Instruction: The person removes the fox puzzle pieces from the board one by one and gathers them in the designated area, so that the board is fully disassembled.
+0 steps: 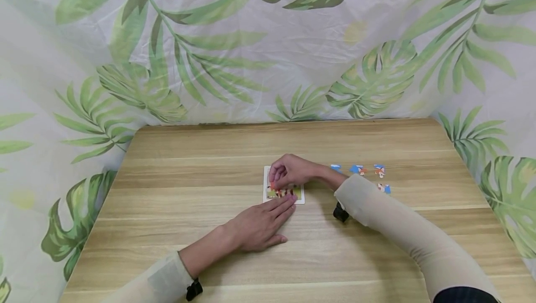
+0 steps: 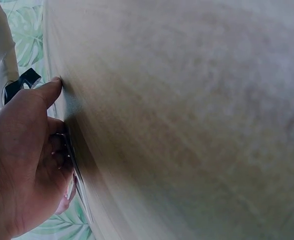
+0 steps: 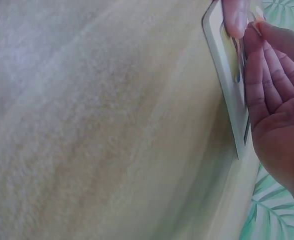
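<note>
While my right hand (image 1: pixel 293 170) pinches a small orange piece (image 3: pixel 258 24) between thumb and fingertip, the other fingers bent in below, my left hand (image 1: pixel 261 226) lies flat, fingers straight and together, thumb spread out on the tabletop (image 1: pixel 188 172), gripping nothing. Its fingertips press the near right part of the board (image 1: pixel 265 177), which sits straight ahead of me, just beyond that hand. My right hand comes in from the right and arches across the board's far side, so the piece ends up over the left part of the picture (image 1: pixel 289 192); I judge that offset, piece to picture, to be what counts. Whether the piece touches the board I can't tell, nor which way its long axis points, as my fingers cover most of it. The board's sides run roughly square to the tabletop's far edge. Farther out to my right, beyond my forearm, at least four loose pieces (image 1: pixel 379 171) lie well apart from the board, three in a row and one nearer me; my right arm is much the nearer to them. Behind the tabletop hangs a leafy cloth (image 1: pixel 234 84).
</note>
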`<action>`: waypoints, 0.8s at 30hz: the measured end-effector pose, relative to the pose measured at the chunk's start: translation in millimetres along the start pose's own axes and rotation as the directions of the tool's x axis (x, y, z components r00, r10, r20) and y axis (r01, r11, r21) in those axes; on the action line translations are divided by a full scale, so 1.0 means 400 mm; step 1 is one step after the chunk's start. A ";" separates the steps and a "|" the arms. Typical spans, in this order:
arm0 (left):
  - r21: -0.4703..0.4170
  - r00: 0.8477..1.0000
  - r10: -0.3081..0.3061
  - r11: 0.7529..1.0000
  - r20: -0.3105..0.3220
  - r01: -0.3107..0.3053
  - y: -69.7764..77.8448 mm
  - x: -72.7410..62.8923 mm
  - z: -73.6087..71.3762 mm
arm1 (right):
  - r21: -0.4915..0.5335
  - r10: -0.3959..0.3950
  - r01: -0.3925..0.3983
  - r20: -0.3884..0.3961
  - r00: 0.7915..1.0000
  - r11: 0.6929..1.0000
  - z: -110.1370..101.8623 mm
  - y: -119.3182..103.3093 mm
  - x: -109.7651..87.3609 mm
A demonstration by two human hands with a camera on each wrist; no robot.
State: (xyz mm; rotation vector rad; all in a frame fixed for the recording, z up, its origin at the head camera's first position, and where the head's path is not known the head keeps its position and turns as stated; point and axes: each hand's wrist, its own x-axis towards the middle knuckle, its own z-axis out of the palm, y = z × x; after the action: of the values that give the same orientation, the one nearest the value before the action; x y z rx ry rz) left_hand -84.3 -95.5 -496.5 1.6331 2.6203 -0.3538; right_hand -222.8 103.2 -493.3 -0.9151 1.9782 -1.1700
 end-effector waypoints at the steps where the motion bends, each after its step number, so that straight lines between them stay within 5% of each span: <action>1: 0.002 1.000 0.001 1.000 -0.003 -0.001 0.000 0.000 0.000 | 0.010 0.004 -0.004 -0.008 1.000 1.000 -0.001 0.001 -0.001; 11: -0.009 1.000 -0.001 1.000 0.006 0.001 0.000 0.001 0.003 | 0.102 0.033 -0.024 -0.092 0.995 0.994 -0.020 0.016 -0.025; 24: -0.081 0.999 -0.025 0.996 0.028 0.027 0.002 0.000 0.005 | 0.179 0.078 -0.043 -0.193 0.978 0.983 -0.069 0.019 -0.116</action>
State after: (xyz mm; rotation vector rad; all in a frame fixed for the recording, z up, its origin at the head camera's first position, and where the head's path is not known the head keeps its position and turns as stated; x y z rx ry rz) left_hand -83.9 -95.6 -498.5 1.5595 2.6021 -0.2639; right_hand -222.0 156.2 -480.8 -0.6648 2.0054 -1.4216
